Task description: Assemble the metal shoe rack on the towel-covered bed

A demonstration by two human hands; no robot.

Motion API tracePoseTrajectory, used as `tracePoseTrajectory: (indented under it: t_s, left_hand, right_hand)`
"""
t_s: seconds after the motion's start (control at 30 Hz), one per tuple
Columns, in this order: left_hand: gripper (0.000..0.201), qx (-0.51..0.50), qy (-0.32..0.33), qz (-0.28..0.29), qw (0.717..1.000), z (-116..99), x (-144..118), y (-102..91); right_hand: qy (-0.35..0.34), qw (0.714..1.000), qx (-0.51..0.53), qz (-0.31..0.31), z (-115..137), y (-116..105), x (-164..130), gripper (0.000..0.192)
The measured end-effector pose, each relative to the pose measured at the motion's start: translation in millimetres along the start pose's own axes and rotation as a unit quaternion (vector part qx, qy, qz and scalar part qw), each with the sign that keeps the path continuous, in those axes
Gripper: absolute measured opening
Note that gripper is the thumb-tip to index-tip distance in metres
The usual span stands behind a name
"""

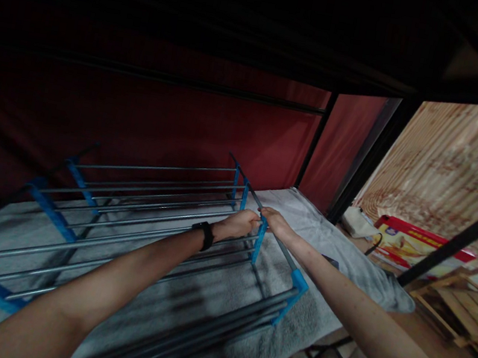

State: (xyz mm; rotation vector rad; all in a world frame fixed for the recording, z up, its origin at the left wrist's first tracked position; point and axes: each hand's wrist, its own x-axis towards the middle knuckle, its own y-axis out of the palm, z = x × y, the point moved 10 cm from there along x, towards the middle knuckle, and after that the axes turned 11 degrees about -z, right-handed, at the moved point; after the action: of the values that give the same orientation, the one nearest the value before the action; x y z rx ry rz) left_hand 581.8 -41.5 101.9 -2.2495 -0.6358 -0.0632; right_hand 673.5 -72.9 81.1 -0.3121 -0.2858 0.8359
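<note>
A rack of thin grey metal tubes with blue plastic brackets (52, 212) lies across a grey towel-like cloth (305, 221). My left hand (238, 225), with a black watch on the wrist, is closed at the right end of the rack, beside a blue bracket (258, 244). The fingers seem wrapped round a tube end there. Right beside it, my right hand (273, 220) grips the top of that same bracket where it meets the dark side pole (286, 253). Nearer to me, another blue bracket (297, 289) holds several tubes at the pole's lower end.
Black metal frame posts (375, 156) and a low dark ceiling surround the cloth-covered surface. A dark red panel (184, 124) stands behind the rack. Beyond the right post are a red and yellow box (420, 246), a small wooden stool (469, 309) and a corrugated wall (463, 155).
</note>
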Motion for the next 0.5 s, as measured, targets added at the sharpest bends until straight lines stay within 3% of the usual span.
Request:
tracePoseTrajectory:
  t_s: [0.5]
  left_hand:
    - [0.023, 0.088, 0.026, -0.016, 0.996, -10.4, -1.9, -5.2]
  right_hand:
    - [-0.010, 1.000, -0.001, -0.008, -2.2, 0.4, 5.5, 0.024]
